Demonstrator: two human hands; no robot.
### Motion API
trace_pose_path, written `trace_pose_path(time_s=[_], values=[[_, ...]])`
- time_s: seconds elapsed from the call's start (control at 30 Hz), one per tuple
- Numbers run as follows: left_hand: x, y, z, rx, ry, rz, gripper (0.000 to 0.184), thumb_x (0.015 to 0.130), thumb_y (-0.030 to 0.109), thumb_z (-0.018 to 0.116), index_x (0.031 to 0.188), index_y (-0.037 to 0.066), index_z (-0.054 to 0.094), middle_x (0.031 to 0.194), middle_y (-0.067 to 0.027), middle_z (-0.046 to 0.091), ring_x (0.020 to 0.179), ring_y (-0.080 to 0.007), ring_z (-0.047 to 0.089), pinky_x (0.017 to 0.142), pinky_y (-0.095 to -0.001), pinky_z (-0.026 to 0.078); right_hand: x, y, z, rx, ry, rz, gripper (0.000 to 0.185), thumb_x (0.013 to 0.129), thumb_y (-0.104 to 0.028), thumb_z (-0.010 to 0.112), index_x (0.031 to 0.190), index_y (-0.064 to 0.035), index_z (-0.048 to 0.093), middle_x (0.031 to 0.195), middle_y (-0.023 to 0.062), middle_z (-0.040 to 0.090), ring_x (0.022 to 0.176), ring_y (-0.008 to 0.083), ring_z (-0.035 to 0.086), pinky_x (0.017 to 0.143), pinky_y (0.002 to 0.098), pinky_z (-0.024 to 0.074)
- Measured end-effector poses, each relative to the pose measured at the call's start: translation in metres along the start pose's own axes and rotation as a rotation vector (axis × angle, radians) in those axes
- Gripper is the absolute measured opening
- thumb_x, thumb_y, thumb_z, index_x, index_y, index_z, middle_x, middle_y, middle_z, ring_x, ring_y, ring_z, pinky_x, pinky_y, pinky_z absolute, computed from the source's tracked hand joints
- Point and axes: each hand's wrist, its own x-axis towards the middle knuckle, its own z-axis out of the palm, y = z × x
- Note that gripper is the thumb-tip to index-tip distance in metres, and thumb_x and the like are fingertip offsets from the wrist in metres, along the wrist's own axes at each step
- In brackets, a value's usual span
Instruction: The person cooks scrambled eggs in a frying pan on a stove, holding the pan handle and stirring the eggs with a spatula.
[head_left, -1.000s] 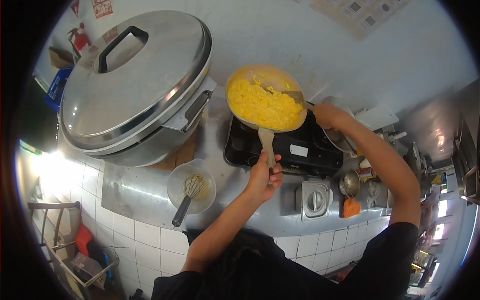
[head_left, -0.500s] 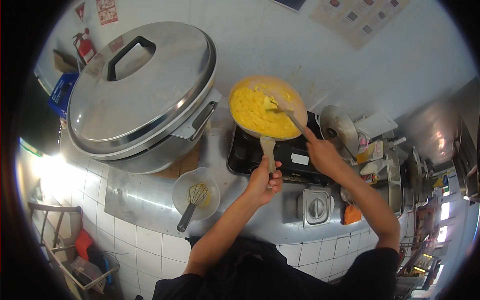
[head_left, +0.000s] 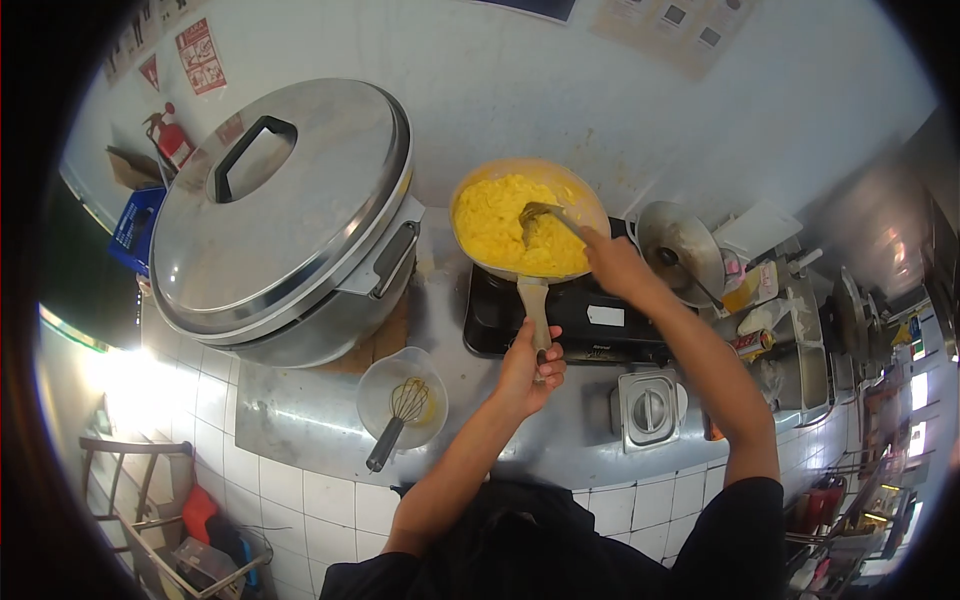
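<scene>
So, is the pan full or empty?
Partly full: what looks like scrambled egg covers most of the pan, with bare surface showing on the right. A spatula dips into the egg.

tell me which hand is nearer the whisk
Left. The left hand, on the pan handle, is right of the whisk; the right hand is farther right and farther forward.
</scene>
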Motion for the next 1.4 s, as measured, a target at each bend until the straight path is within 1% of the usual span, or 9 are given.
trace_pose_path(time_s=[0.27,0.43,0.63,0.7,0.9,1.1,1.23,1.33,1.4], values=[[-0.003,0.002,0.001,-0.082,-0.05,0.015,0.043,0.098,0.049,0.034,0.102,0.008,0.046,0.063,0.0002,0.039,0.047,-0.0091,0.033,0.043,-0.0244,0.028,-0.064,-0.025,-0.106,-0.067,-0.213,-0.099,0.036,0.088,-0.012,0.052,0.123,-0.0068,0.05,0.077,0.0243,0.062,0.071,0.0432,0.061,0.067,0.0498,0.0488],[0.007,-0.002,0.001,-0.045,0.001,0.023,0.043,0.099,0.049,0.032,0.103,0.008,0.045,0.062,0.0005,0.037,0.046,-0.0087,0.032,0.043,-0.0245,0.028,-0.065,-0.067,-0.026,-0.097,-0.144,-0.103,0.045,0.087,-0.01,0.052,0.132,-0.0101,0.041,0.074,0.0248,0.063,0.067,0.0436,0.062,0.059,0.0498,0.0508],[0.004,-0.006,-0.01,0.027,-0.092,0.039,0.046,0.098,0.052,0.031,0.103,0.009,0.044,0.067,-0.0025,0.046,0.054,-0.0124,0.045,0.048,-0.0277,0.04,0.003,-0.03,0.002,0.032,-0.055,0.037,0.034,0.087,-0.013,0.051,0.119,-0.0043,0.053,0.088,0.0246,0.064,0.083,0.0438,0.062,0.074,0.0512,0.0493],[0.007,-0.017,-0.025,0.241,0.085,0.122,0.047,0.095,0.055,0.035,0.103,0.009,0.046,0.074,-0.0041,0.052,0.059,-0.0149,0.051,0.056,-0.0284,0.045,0.016,0.007,-0.009,0.042,-0.044,-0.051,0.032,0.089,-0.018,0.051,0.116,-0.0023,0.057,0.099,0.023,0.064,0.095,0.0416,0.06,0.085,0.0475,0.0459],[0.11,-0.057,-0.164,1.157,0.588,0.371,0.065,0.09,0.063,0.036,0.106,0.001,0.047,0.084,-0.0142,0.06,0.08,-0.0218,0.063,0.068,-0.0373,0.053,-0.019,0.011,-0.071,0.159,-0.009,0.009,0.036,0.09,-0.022,0.053,0.12,-0.0018,0.056,0.106,0.0239,0.062,0.099,0.0391,0.059,0.086,0.0424,0.0455],[0.114,-0.047,-0.147,1.172,0.64,0.31,0.068,0.088,0.057,0.047,0.108,-0.008,0.043,0.091,-0.0272,0.063,0.087,-0.041,0.063,0.076,-0.0475,0.05,-0.041,0.02,-0.063,0.134,0.061,0.016,0.037,0.091,-0.023,0.054,0.121,-0.0029,0.056,0.095,0.0233,0.063,0.084,0.0341,0.06,0.078,0.0388,0.0457],[0.083,-0.038,-0.117,1.524,0.779,0.478,0.066,0.084,0.053,0.056,0.107,-0.008,0.042,0.088,-0.0287,0.063,0.085,-0.043,0.063,0.077,-0.0477,0.05,-0.041,0.008,-0.068,0.178,-0.035,0.123,0.036,0.091,-0.022,0.052,0.12,-0.0029,0.056,0.104,0.026,0.062,0.101,0.0442,0.056,0.088,0.0456,0.044],[0.081,-0.038,-0.119,1.484,0.765,0.525,0.063,0.083,0.05,0.061,0.103,-0.007,0.042,0.087,-0.0283,0.063,0.085,-0.0434,0.063,0.075,-0.0483,0.05,-0.04,0.013,-0.06,0.14,0.028,0.041,0.036,0.091,-0.022,0.054,0.12,-0.0024,0.056,0.09,0.0223,0.063,0.077,0.0327,0.059,0.074,0.0379,0.0454],[0.078,-0.039,-0.117,1.472,0.76,0.523,0.063,0.082,0.05,0.062,0.101,-0.006,0.042,0.087,-0.0273,0.062,0.084,-0.0425,0.063,0.076,-0.0473,0.05,-0.041,0.013,-0.06,0.133,0.051,0.024,0.035,0.091,-0.022,0.054,0.119,-0.0019,0.056,0.091,0.0221,0.064,0.079,0.0332,0.06,0.076,0.0382,0.0457]])
